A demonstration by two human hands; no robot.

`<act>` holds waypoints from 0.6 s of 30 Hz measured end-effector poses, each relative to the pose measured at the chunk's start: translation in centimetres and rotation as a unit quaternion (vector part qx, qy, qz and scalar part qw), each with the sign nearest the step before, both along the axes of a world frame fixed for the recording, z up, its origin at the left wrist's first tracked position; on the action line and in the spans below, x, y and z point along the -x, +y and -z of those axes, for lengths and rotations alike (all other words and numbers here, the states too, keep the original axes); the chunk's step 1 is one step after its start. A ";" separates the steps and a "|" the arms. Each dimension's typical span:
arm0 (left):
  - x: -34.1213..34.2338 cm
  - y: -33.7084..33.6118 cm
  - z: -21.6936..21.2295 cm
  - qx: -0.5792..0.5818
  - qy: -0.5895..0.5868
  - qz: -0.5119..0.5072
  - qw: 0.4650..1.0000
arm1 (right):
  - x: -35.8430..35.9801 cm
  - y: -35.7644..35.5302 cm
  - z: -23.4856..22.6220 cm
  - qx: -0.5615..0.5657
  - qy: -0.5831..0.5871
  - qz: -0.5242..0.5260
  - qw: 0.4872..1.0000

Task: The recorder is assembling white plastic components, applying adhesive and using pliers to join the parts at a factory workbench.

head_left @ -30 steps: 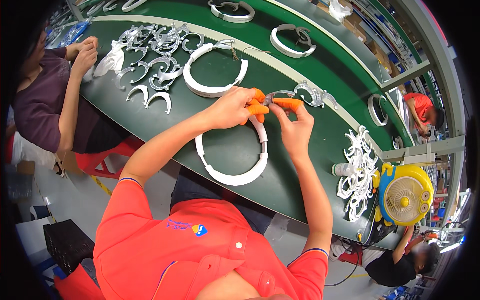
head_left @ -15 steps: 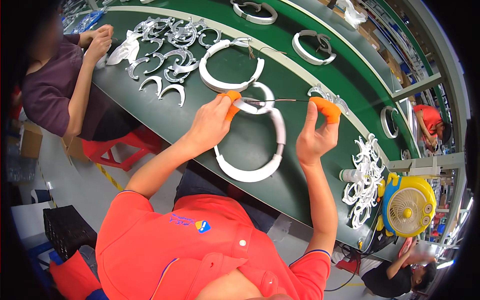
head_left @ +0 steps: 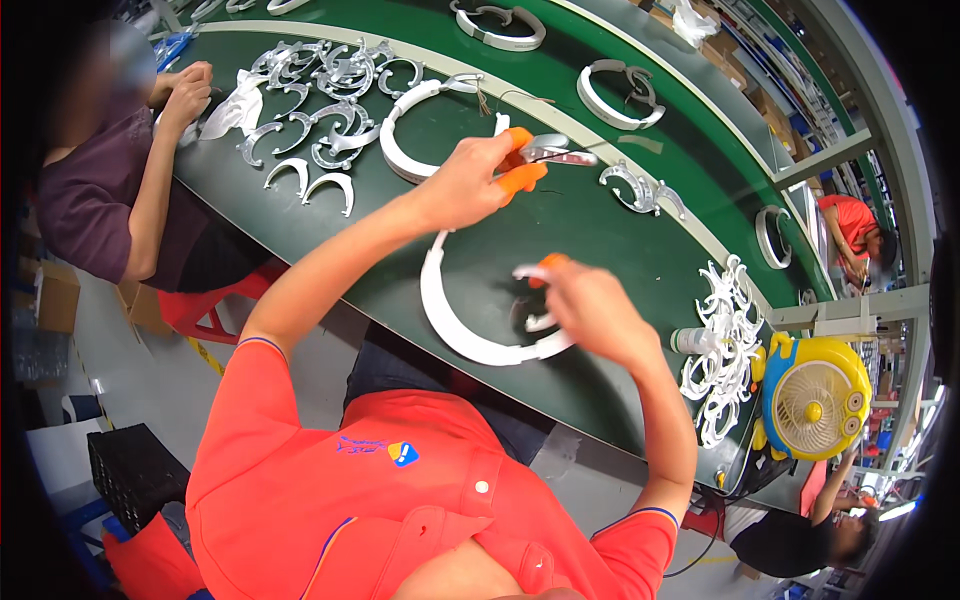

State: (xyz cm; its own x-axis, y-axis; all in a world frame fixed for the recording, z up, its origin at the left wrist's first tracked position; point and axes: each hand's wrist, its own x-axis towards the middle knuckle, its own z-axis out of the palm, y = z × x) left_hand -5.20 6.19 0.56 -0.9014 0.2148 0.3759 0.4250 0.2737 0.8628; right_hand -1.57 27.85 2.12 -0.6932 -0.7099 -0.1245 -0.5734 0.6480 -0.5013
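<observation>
My left hand (head_left: 470, 180), orange covers on its fingertips, pinches a glossy white-grey end piece (head_left: 548, 143) with a thin dark wire running along it. Below that hand a white neckband (head_left: 455, 325) curves round above the table; its join to the pinched piece is hidden by my fingers. My right hand (head_left: 598, 312), smeared by motion and also with an orange fingertip cover, closes by the neckband's right side. A white curved piece (head_left: 527, 271) shows at its fingertips; whether it belongs to the neckband I cannot tell.
Another white neckband (head_left: 405, 150) lies behind my left hand. Silver curved parts (head_left: 345, 75) are heaped at left, white curved parts (head_left: 722, 385) at right beside a yellow-blue fan (head_left: 815, 400). More neckbands (head_left: 600, 100) lie on the green belt. A co-worker (head_left: 110, 190) sits at left.
My right hand has let go of the dark wire stretched between my hands and swung down and left to the neckband. My left hand has moved up and right with the end piece.
</observation>
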 end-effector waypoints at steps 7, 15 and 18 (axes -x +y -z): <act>0.4 2.4 0.0 0.069 0.127 0.112 0.983 | 1.8 1.8 0.9 0.443 -0.022 0.196 0.874; -2.3 1.6 2.6 0.053 0.086 0.098 0.990 | 2.7 -0.8 5.9 0.539 -0.134 0.193 0.809; -3.0 1.2 4.7 0.068 0.045 0.044 0.996 | 2.9 -1.7 7.0 0.469 -0.236 0.204 0.826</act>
